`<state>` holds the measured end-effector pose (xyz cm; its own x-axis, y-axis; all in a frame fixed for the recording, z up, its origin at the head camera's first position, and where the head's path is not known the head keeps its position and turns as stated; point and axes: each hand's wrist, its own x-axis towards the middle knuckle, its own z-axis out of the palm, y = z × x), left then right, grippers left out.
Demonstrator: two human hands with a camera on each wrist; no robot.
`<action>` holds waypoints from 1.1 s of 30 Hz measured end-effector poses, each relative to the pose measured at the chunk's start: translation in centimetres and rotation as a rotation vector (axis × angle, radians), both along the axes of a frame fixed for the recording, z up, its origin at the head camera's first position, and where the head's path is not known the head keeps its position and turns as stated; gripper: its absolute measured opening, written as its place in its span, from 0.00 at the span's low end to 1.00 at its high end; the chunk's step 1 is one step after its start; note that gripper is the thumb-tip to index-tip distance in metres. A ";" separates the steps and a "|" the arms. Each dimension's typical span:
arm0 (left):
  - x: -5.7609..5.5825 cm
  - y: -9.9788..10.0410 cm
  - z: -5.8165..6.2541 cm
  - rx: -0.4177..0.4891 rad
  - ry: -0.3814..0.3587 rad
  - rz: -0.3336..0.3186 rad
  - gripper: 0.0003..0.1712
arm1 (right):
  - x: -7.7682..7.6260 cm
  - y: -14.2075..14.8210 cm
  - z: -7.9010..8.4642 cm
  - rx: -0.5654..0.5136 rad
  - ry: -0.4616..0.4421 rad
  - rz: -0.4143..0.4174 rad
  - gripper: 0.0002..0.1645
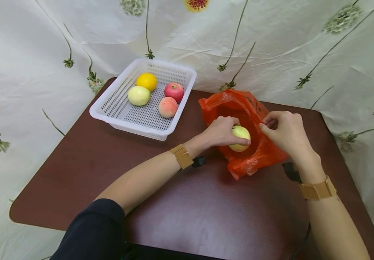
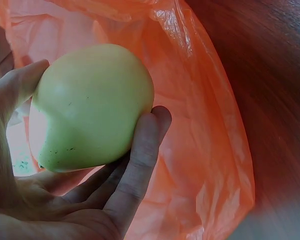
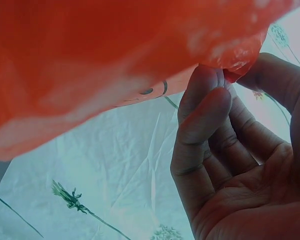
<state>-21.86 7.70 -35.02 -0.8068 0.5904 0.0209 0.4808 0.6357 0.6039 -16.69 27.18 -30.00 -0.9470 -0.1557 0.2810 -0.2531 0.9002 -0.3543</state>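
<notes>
My left hand [image 1: 222, 130] grips a yellow-green mango [image 1: 240, 135] between thumb and fingers, over the open mouth of a red plastic bag [image 1: 247, 163]. In the left wrist view the smooth mango [image 2: 92, 105] tapers toward a small dark stem spot, with fingers wrapped below and beside it. The bag's thin film [image 2: 200, 150] spreads behind it. On the bag's right side, my right hand [image 1: 286, 131] pinches the rim between thumb and fingertips. From the right wrist, gathered red film [image 3: 240, 57] shows at that pinch; the bag's inside is hidden there.
A white slotted basket [image 1: 135, 124] stands at the back left of the dark brown table [image 1: 115, 162]. It holds an orange [image 1: 146, 81], a pale yellow-green fruit [image 1: 138, 95], a red apple [image 1: 174, 92] and a peach [image 1: 168, 107]. Flower-printed cloth [image 1: 187, 39] hangs behind.
</notes>
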 end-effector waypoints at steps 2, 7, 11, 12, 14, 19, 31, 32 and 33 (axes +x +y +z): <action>-0.1 0.4 -0.3 -0.006 -0.012 0.000 0.33 | 0.1 0.0 -0.1 0.000 0.005 0.002 0.08; -0.3 1.1 -0.8 -0.016 -0.040 -0.001 0.32 | 0.2 -0.1 -0.3 -0.013 0.007 0.013 0.07; -0.4 1.7 -1.1 -0.021 -0.043 -0.012 0.29 | 0.3 -0.3 -0.5 -0.011 -0.001 0.012 0.07; -0.5 1.9 -1.2 -0.019 -0.042 -0.015 0.28 | 0.3 -0.3 -0.5 -0.011 -0.002 0.010 0.07; -0.5 2.3 -1.4 -0.014 -0.036 -0.024 0.27 | 0.4 -0.3 -0.5 -0.011 0.002 0.012 0.07; -0.9 3.1 -1.5 -0.021 -0.053 -0.017 0.23 | 0.5 -0.4 -0.4 -0.022 0.012 0.031 0.06; -1.7 4.5 -1.3 -0.041 -0.127 0.004 0.21 | 0.9 -0.7 0.2 -0.027 0.039 0.054 0.05; -1.8 4.6 -1.3 -0.035 -0.147 0.008 0.20 | 1.0 -0.7 0.3 -0.026 0.039 0.056 0.05; -1.8 4.7 -1.4 -0.025 -0.170 0.011 0.19 | 1.0 -0.7 0.3 -0.024 0.039 0.059 0.05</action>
<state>-23.68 12.44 -36.38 -0.8041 0.5798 -0.1314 0.3655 0.6564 0.6599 -15.70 26.43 -29.70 -0.9245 -0.2040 0.3221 -0.3200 0.8745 -0.3646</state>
